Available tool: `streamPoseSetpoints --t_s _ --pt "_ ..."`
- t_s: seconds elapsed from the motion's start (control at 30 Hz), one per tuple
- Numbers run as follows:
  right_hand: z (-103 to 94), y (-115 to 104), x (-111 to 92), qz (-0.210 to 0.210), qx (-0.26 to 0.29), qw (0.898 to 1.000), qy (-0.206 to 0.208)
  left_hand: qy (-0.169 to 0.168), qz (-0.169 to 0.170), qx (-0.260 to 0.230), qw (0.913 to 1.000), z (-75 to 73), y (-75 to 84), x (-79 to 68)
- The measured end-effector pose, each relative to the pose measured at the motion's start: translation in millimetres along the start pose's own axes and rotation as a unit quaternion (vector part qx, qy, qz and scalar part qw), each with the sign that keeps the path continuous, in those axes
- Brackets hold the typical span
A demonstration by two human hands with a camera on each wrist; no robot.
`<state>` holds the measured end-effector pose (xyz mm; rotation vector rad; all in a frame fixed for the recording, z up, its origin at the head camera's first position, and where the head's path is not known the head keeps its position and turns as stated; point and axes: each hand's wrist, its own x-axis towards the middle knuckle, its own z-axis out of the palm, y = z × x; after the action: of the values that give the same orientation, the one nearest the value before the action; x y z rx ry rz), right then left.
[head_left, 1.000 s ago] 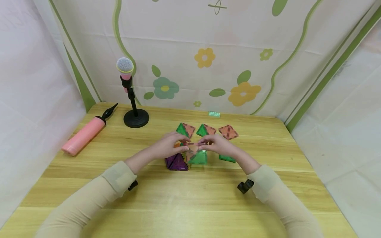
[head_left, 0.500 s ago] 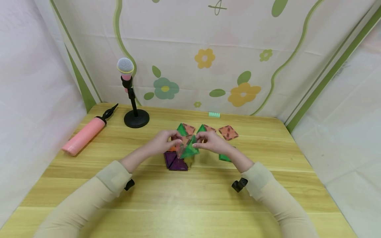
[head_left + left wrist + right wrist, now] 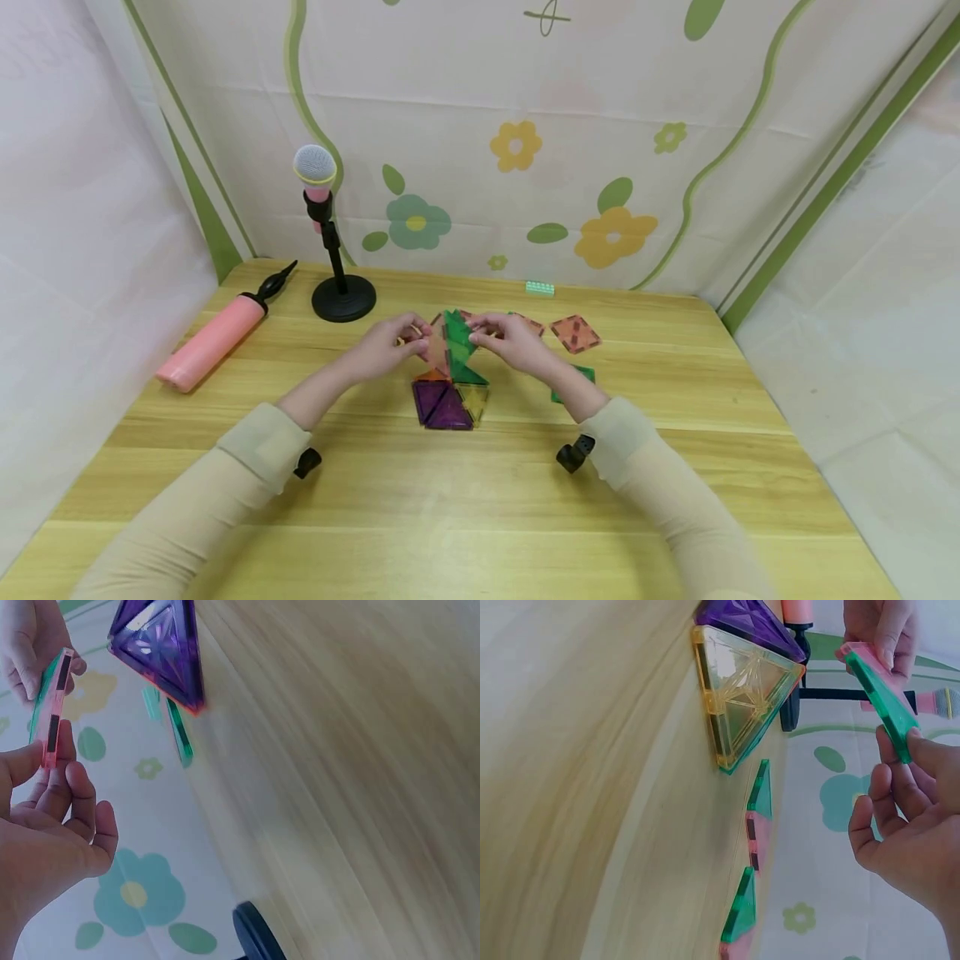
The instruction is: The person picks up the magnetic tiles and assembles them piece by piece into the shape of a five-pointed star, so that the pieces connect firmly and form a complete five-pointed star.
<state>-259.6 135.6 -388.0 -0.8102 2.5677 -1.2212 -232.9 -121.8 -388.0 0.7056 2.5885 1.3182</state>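
My left hand (image 3: 386, 346) pinches the pink side of a joined pair of see-through magnetic tiles, a pink triangle (image 3: 437, 352) and a green triangle (image 3: 459, 340). On the green side, my right hand (image 3: 513, 342) pinches between thumb and fingers. The right wrist view shows the pair raised off the table, its green edge (image 3: 885, 712) facing the camera. Just in front stands a small built shape with purple tiles (image 3: 450, 410), a yellow tile (image 3: 472, 402) and an orange tile (image 3: 432, 376). The held pair overlaps its back in the head view.
Behind my right hand lie a pink-and-green pair (image 3: 531, 324) and a pink pair (image 3: 576, 333). A green tile (image 3: 585, 375) is partly hidden by my right forearm. A toy microphone (image 3: 315, 167) on a stand, a pink pump (image 3: 217, 342) and a mint brick (image 3: 540, 288) stand farther off.
Both hands have moved left and away from me with the pink-and-green pair, which has turned more upright. The purple and yellow front of the built shape is now uncovered.
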Motion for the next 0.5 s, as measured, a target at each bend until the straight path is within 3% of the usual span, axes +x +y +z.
streamPoseSetpoints --t_s 0.23,0.5 --pt "9.4 2.9 18.5 0.007 0.048 0.999 0.005 0.01 -0.024 0.022 0.9994 -7.8 -12.5 -1.6" --pt "18.9 11.2 32.7 0.044 0.079 0.996 -0.019 -0.005 -0.034 0.03 0.999 -8.9 -27.0 1.3"
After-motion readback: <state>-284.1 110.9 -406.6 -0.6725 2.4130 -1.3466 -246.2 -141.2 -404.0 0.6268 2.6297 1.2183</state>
